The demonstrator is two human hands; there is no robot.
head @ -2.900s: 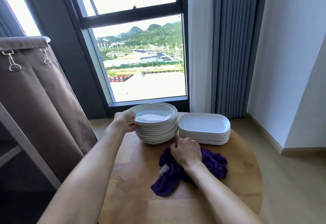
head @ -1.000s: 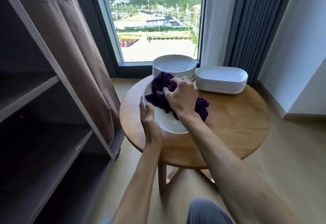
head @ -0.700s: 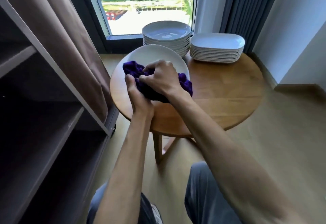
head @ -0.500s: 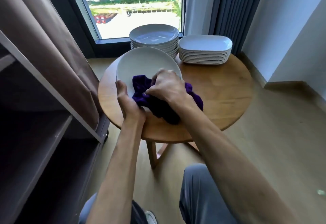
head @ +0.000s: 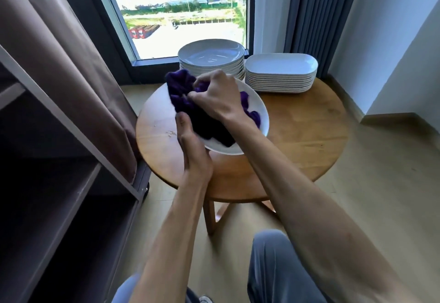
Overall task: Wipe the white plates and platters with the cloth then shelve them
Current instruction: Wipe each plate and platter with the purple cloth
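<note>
Purple cloth on a white plate

Purple cloth [head: 190, 109] was bunched in the right hand [head: 215, 99], pressed onto the plate [head: 258, 114]. The left hand [head: 191, 145] gripped the plate's near rim above the table [head: 304, 131]. Behind sat stacked plates [head: 212, 60] and platters [head: 281, 74]. No writing was readable.

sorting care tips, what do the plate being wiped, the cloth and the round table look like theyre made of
Plate: looks like glazed ceramic or porcelain, white and smooth with a soft sheen; melamine can't be ruled out.
Cloth: deep purple with a plush, fuzzy, bunched surface, probably microfibre or terry.
Table: wood, warm brown with visible grain and plank seams, a satin finish.
</note>
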